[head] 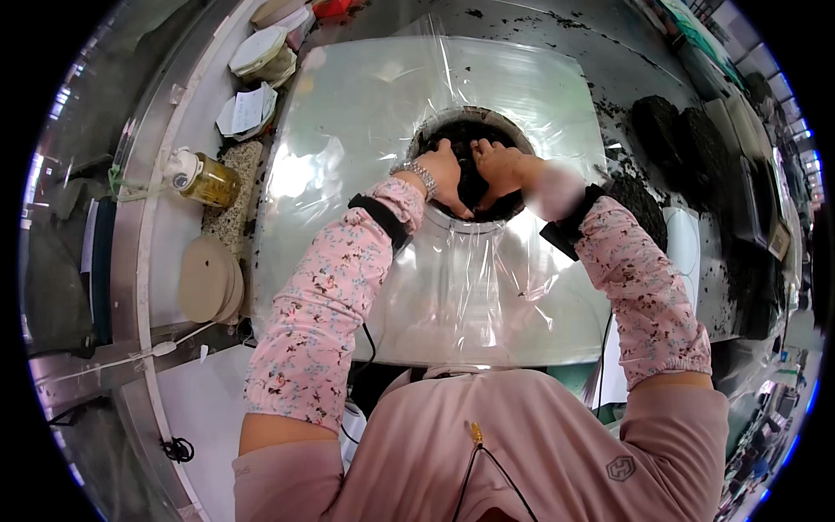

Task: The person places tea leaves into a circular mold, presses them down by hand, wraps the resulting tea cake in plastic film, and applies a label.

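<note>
Both hands are inside a round mould [515, 124] lined with clear plastic film [479, 287] and partly filled with dark, crumbly material [464, 137]. My left hand [443, 171] rests on the left of this material, thumb and fingers spread, a metal-band watch or bracelet [421, 177] at its wrist. On the right side, my right hand [501, 168] touches the material with its fingers apart. Some fingertips sink into the dark mass and are partly hidden. Around the mould lies a pale, glossy square sheet or board [326, 248], with film stretched across it.
Dark round cakes [655, 124] and a loose dark heap [636, 202] stand at the right. White paper with printed circles [682, 248] lies nearby. At left are a bottle of yellowish liquid [212, 181], round brown discs [207, 279] and stacked papers [248, 111]. Crumbs litter the metal table [522, 19].
</note>
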Tool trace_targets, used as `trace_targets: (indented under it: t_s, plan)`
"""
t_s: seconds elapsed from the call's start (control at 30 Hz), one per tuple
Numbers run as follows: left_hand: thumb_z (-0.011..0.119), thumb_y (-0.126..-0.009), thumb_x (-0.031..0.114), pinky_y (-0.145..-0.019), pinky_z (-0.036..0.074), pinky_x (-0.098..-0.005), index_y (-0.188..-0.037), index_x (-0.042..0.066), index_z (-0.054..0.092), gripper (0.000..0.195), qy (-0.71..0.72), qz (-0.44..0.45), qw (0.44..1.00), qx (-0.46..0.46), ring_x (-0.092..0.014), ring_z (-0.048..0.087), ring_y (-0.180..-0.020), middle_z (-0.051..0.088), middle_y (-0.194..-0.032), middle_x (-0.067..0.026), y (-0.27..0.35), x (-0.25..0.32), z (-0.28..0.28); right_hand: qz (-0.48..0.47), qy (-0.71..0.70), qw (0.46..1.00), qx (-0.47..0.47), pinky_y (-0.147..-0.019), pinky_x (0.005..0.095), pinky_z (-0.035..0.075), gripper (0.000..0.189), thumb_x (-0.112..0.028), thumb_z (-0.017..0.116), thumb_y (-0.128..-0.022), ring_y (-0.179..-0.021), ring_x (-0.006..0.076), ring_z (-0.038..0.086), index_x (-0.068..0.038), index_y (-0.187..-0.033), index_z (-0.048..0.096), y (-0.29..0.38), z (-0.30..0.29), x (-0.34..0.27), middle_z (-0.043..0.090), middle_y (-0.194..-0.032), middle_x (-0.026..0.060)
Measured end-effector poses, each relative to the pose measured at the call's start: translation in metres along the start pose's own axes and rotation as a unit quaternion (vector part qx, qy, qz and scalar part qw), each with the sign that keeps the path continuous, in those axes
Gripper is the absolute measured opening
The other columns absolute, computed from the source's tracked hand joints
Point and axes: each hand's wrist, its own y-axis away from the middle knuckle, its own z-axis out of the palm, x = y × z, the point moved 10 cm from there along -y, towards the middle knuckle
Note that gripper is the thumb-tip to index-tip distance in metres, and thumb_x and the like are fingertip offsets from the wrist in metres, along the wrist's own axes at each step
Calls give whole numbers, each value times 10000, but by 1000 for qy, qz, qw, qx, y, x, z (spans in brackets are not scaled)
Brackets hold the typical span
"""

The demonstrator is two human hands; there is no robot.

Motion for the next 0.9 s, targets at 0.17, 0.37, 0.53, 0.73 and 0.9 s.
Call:
trace_targets:
  t_s: [0.17, 0.37, 0.53, 0.73, 0.9]
  plan:
    - [748, -902, 256, -1112, 453, -440, -1388, -55, 507, 626, 134, 182, 946, 231, -384, 539, -1322, 566, -1390, -200, 113, 98, -38, 24, -76, 996, 27, -1058, 432, 496, 1269, -573, 862, -681, -1263, 444, 535, 204, -1503, 290, 62, 32, -10, 469, -1432, 306]
    - [638, -969, 157, -1189, 392, -442, -1541, 66, 447, 610, 73, 331, 905, 258, -329, 466, -1440, 470, -1560, -181, 191, 214, 101, 26, -101, 991, 84, -943, 431, 555, 1249, -509, 917, -649, -1126, 405, 596, 225, -1469, 325, 139, 31, -64, 538, -1244, 264]
    - [613, -993, 145, -1068, 483, -416, -1489, 56, 496, 518, 273, 303, 904, 128, -294, 602, -1275, 559, -1475, -176, 187, 212, 58, -68, -171, 909, 373, -986, 454, 538, 928, -427, 857, -788, -1220, 417, 585, 95, -1453, 477, 201, -18, -52, 567, -1351, 258]
    - [628, -1013, 391, -1176, 376, -490, -1543, 32, 427, 671, 108, 81, 951, 278, -470, 390, -1453, 378, -1594, -288, 99, 144, 26, 224, -343, 836, 364, -868, 346, 504, 757, -504, 775, -895, -992, 266, 623, 102, -1306, 584, 211, 88, 73, 642, -1131, 172]
    - [648, -964, 520, -1218, 282, -574, -1564, 42, 407, 804, 79, 62, 979, 175, -539, 262, -1498, 279, -1646, -291, 78, 138, 63, 205, -582, 616, 489, -667, 244, 435, 222, -147, 793, -901, -748, 81, 527, 6, -1044, 717, 237, 28, 90, 587, -793, -33]
